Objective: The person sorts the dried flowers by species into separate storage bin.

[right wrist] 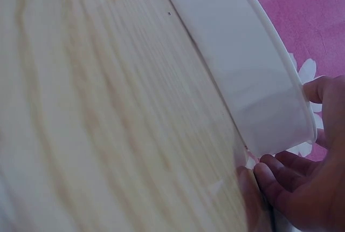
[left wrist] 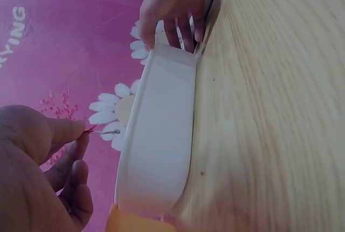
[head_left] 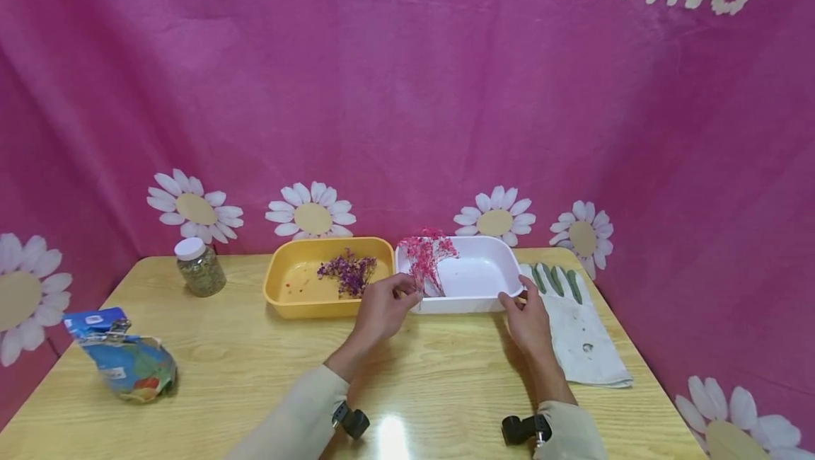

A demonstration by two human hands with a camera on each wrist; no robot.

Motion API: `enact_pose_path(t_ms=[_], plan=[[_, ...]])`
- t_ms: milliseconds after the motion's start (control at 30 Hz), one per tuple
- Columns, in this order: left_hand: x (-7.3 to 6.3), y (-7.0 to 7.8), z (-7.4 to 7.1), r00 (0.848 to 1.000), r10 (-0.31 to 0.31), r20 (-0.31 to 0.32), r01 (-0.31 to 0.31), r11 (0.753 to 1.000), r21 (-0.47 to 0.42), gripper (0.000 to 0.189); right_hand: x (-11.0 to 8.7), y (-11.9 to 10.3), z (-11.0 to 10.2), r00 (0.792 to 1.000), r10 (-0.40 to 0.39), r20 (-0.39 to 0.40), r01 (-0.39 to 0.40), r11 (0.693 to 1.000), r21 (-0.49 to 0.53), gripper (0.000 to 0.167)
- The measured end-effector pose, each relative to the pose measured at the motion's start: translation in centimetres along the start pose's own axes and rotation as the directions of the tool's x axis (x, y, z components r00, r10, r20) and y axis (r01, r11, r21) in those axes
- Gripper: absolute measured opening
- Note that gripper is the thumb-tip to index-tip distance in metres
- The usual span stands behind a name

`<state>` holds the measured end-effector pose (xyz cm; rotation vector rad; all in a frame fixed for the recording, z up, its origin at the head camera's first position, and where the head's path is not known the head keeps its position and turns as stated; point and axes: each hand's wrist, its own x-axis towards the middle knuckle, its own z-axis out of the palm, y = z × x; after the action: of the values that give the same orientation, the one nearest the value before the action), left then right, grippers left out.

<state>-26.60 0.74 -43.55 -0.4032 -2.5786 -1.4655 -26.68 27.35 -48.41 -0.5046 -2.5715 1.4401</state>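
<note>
A bunch of pink dried flowers (head_left: 425, 253) stands over the left end of a white plastic tray (head_left: 479, 272). My left hand (head_left: 382, 306) pinches its thin stems between thumb and fingertips, just above the tray's front edge. In the left wrist view the stem end (left wrist: 110, 132) pokes out past the fingertips. My right hand (head_left: 530, 320) holds the tray's front right corner, its thumb (right wrist: 314, 89) on the rim and other fingers round the end. Touching the white tray on the left is a yellow tray (head_left: 305, 311), with purple dried flowers (head_left: 349, 270) lying in it.
To the right, a white cloth (head_left: 588, 350) bears several long green pieces (head_left: 555, 281). A white-lidded jar (head_left: 202, 274) stands at the back left. Nearer on that side is a clipped blue pouch (head_left: 130, 364). A pink curtain (head_left: 407, 106) hangs behind the wooden table (head_left: 242, 389).
</note>
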Motion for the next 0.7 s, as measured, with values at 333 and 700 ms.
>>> enact_pose_path(t_ms=[333, 700], plan=[[2.3, 0.5, 1.7, 1.0, -0.003, 0.009, 0.002, 0.999, 0.054, 0.01, -0.1, -0.4, 0.1, 1.0, 0.006, 0.002, -0.006, 1.0, 0.003, 0.065], [4.1, 0.8, 3.1, 0.997, -0.066, 0.03, 0.062, 0.99, 0.131, 0.005, -0.2, -0.2, 0.0, 1.0, 0.009, 0.0, -0.009, 1.0, 0.005, 0.065]])
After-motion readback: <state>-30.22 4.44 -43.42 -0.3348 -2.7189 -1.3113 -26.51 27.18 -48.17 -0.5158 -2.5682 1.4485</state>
